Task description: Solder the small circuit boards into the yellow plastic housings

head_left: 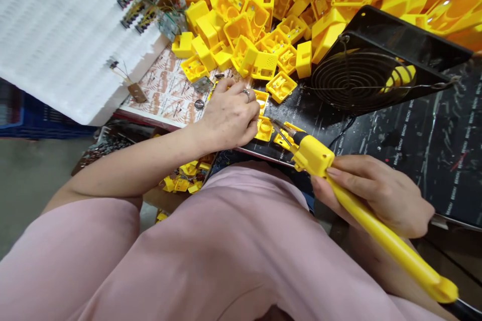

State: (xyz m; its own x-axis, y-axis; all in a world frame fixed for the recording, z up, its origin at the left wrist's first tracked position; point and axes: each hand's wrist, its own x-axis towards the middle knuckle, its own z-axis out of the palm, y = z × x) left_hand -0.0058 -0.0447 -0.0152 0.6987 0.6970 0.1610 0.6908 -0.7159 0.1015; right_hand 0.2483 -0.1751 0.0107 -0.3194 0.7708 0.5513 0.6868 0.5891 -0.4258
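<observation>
My right hand [380, 195] is closed around a yellow soldering iron [402, 248], its metal tip pointing left over the small open yellow casings. One casing [265, 129] lies beside my left hand [231, 115] at the table's front edge, with another casing [261, 100] just behind it. A third casing [285, 136] lies partly hidden under the iron's tip. My left hand is palm down with its fingers curled in; whatever they hold is hidden beneath them. To its left are a small round disc [199, 104] and a little circuit board [203, 84].
A large heap of yellow casings [244, 20] covers the back of the table. A black fan [350, 77] stands at right. On the left, a white foam slab [64, 35] carries wired circuit boards [146, 7]. Below the edge, more yellow parts [183, 183] lie in a container.
</observation>
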